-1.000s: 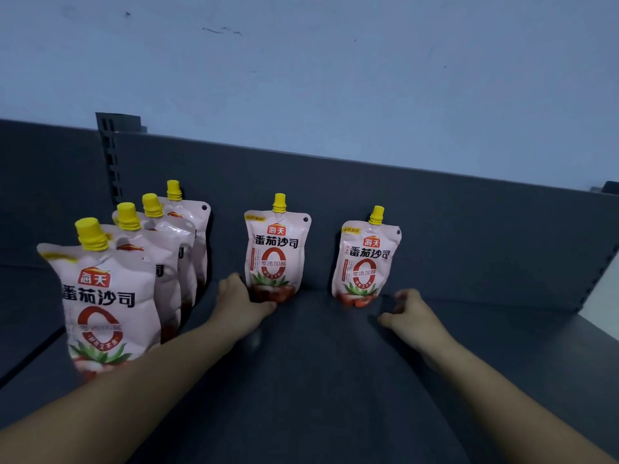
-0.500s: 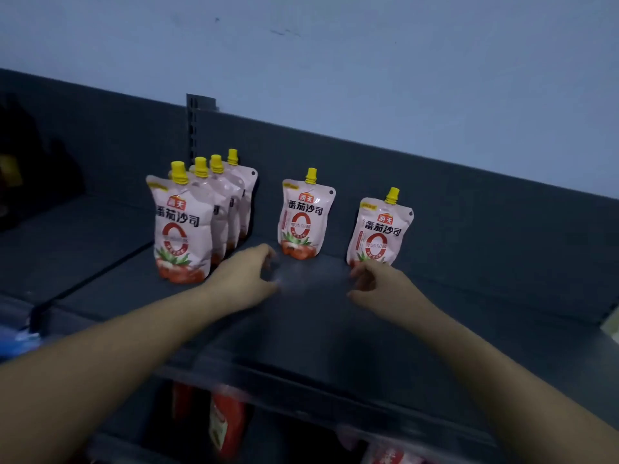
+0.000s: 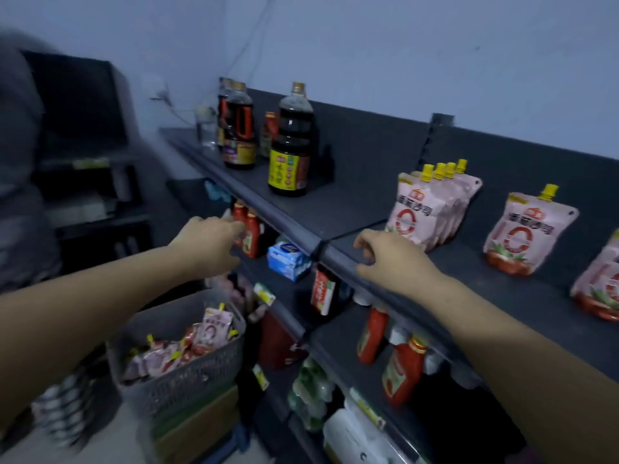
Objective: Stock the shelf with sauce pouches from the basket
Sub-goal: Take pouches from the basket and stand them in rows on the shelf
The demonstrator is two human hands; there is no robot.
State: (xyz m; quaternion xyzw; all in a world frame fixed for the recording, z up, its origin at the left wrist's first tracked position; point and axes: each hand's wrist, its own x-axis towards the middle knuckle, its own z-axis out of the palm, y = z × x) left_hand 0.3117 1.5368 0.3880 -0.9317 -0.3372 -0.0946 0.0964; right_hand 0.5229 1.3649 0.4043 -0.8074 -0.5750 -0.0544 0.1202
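Observation:
Pink sauce pouches with yellow caps stand on the dark top shelf [image 3: 351, 209]: a row of several [image 3: 432, 209], a single pouch [image 3: 526, 229] to its right, and another pouch [image 3: 599, 289] cut by the right edge. A grey basket [image 3: 187, 373] at lower left holds several more pouches [image 3: 211, 329]. My left hand [image 3: 209, 244] hangs in the air left of the shelf, above the basket, fingers loosely bent and holding nothing. My right hand [image 3: 395, 261] hovers over the shelf's front edge, fingers loosely curled, empty.
Dark soy sauce bottles [image 3: 291, 145] stand at the left of the top shelf. Lower shelves hold red ketchup bottles [image 3: 402, 370], a blue box [image 3: 288, 261] and other packs. The basket sits on a cardboard box [image 3: 197, 426]. A dark cabinet [image 3: 80, 135] stands at far left.
Both hands have let go of the shelf pouches and pulled back from them. My view has swung left and down, bringing the basket and lower shelves into sight.

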